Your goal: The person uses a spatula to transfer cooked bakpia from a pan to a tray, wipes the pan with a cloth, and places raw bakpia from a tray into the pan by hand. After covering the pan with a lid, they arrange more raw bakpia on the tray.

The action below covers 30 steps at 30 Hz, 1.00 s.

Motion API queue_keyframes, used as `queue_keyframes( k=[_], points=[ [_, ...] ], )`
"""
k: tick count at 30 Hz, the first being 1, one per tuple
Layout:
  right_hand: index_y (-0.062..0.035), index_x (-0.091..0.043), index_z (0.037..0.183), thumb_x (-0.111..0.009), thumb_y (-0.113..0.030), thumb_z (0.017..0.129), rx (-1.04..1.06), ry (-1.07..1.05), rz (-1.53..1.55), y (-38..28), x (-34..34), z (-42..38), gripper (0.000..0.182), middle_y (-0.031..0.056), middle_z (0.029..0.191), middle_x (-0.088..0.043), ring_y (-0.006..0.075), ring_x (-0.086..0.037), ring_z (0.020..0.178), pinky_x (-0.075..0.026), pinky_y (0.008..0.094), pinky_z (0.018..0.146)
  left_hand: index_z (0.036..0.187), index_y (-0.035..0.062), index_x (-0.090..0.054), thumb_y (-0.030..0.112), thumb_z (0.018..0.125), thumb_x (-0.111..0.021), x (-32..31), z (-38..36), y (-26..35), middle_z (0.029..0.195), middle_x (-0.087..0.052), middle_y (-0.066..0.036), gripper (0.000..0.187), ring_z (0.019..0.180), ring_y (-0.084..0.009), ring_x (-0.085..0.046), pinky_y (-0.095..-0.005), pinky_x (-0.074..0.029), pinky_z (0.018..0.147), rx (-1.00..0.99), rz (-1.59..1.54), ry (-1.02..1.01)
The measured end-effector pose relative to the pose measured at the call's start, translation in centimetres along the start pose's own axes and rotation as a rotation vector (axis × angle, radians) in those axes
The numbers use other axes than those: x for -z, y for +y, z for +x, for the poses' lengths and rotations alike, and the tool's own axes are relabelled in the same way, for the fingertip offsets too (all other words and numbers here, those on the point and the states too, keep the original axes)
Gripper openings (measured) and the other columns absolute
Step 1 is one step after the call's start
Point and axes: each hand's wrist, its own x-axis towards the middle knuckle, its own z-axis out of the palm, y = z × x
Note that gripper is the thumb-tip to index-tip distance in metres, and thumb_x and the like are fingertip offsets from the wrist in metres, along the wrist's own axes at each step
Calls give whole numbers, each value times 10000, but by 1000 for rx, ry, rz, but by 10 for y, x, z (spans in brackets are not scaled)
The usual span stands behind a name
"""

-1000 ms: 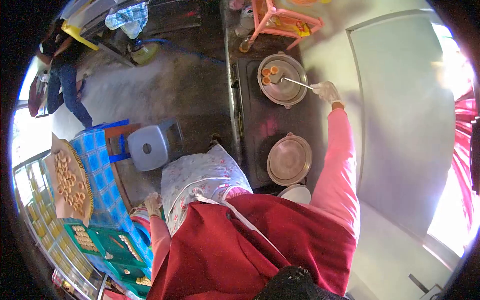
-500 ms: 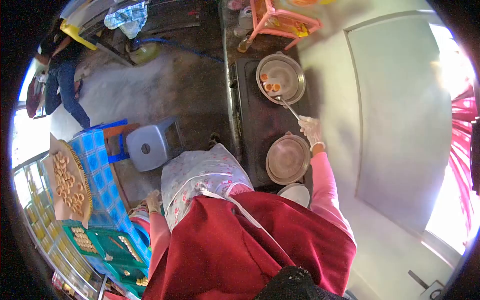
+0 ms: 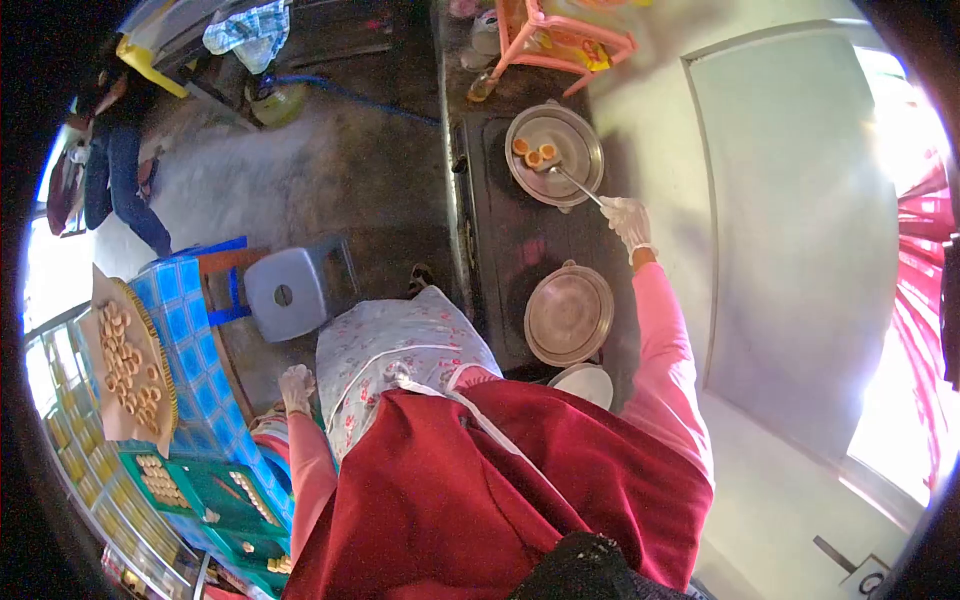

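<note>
Pale wall [image 3: 655,110] runs along the right side of the head view, with a red curtain [image 3: 925,290] at the far edge, and dark floor [image 3: 370,190] spreads at the upper left. Near the wall is a black stove [image 3: 500,215] with two round metal vessels, one farther and one nearer to the person.

Inside the farther metal pan [image 3: 575,135] three small round food pieces [image 3: 533,158] lie close together, orange in their middles with paler rims. The right hand [image 3: 628,222], in a clear glove, is closed around the handle of a long metal utensil [image 3: 580,186]; its head is in the pan, just beside the pieces. The nearer metal vessel [image 3: 568,314] stands apart from this hand, and a white round plate or lid [image 3: 585,385] is beside it.

On the other side, the left hand [image 3: 296,388], also gloved, hangs near the flowered apron [image 3: 390,345]. Its fingers are partly open and a little bent, and I see nothing held in it. Next to it is a desk with blue checked cloth [image 3: 190,335], where a woven tray [image 3: 168,395] carries many small round pieces [image 3: 125,365] on paper. Green trays [image 3: 215,490] hold rows of pale pieces. A grey stool [image 3: 290,300] stands beside the desk. Another person [image 3: 120,165] is at the upper left.
</note>
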Motion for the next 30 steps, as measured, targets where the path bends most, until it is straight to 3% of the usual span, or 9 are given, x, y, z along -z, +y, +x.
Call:
queue_keyframes(
  k=[3, 13, 18, 20, 22, 23, 25, 26, 30],
  points=[
    [-52, -758, 1081, -667, -213, 903, 70, -1, -51, 19, -10, 12, 256, -16, 627, -593, 62, -430, 492, -324, 236, 447, 806, 69, -604, 145, 843, -625, -3, -36, 17, 669, -586, -42, 87, 481, -151, -530, -287, -364, 397, 310, -326, 68],
    [-37, -740, 1121, -712, -206, 864, -151, -11, 157, 11, -26, -37, 309, 24, 705, -661, 93, -551, 536, -425, 256, 483, 779, 101, -597, 158, 820, -622, 1, -37, -35, 707, -608, -63, 74, 543, -183, -575, -327, -439, 450, 87, 121, 40],
    [-68, -744, 1128, -695, -217, 878, -70, 39, -127, -39, 4, -66, 295, 26, 753, -676, 83, -558, 568, -450, 266, 510, 764, 91, -599, 157, 793, -618, 4, 4, -60, 723, -622, -81, 75, 570, -218, -594, -369, -493, 526, 17, -102, -51],
    [-86, -747, 1126, -679, -238, 887, 102, -3, 54, -22, 16, -62, 291, 30, 786, -683, 99, -574, 599, -467, 279, 531, 758, 76, -608, 158, 764, -637, -2, 18, -80, 739, -636, -98, 87, 605, -260, -610, -404, -516, 590, -32, -206, -68],
    [-92, -743, 1135, -653, -230, 906, 302, 9, -307, -89, 22, -101, 282, 55, 789, -685, 139, -595, 629, -483, 296, 565, 744, 100, -632, 198, 725, -712, 9, 20, -71, 778, -658, -125, 127, 734, -320, -657, -445, -532, 626, -620, 973, 31],
    [-113, -736, 1154, -626, -192, 920, 198, -151, -31, -75, 32, -90, 270, 93, 774, -678, 165, -610, 637, -493, 326, 594, 769, 117, -659, 239, 703, -731, 7, 23, -63, 796, -658, -140, 156, 834, -345, -665, -473, -538, 653, -486, 1031, -42],
    [-117, -726, 1188, -649, -166, 907, 886, -22, -844, -104, 29, -92, 296, 89, 712, -628, 114, -549, 574, -451, 329, 526, 732, 93, -663, 175, 719, -713, 1, 23, -74, 764, -644, -140, 97, 801, -338, -673, -465, -548, 647, -646, 951, 100],
    [-117, -760, 1096, -613, -185, 941, 229, -98, -750, -163, 10, -123, 224, -65, 642, -547, 75, -471, 516, -376, 248, 443, 703, 91, -660, 161, 712, -723, -4, 21, -80, 759, -650, -136, 94, 792, -335, -681, -455, -551, 638, -398, 789, 68],
    [-78, -734, 1162, -669, -152, 918, 247, -351, -306, -235, -41, -142, 263, -55, 688, -566, 31, -451, 504, -329, 194, 426, 681, 158, -720, 143, 727, -708, 2, -21, -60, 716, -705, -76, 49, 690, -246, -710, -383, -553, 577, -262, 1075, 129]
  ],
)
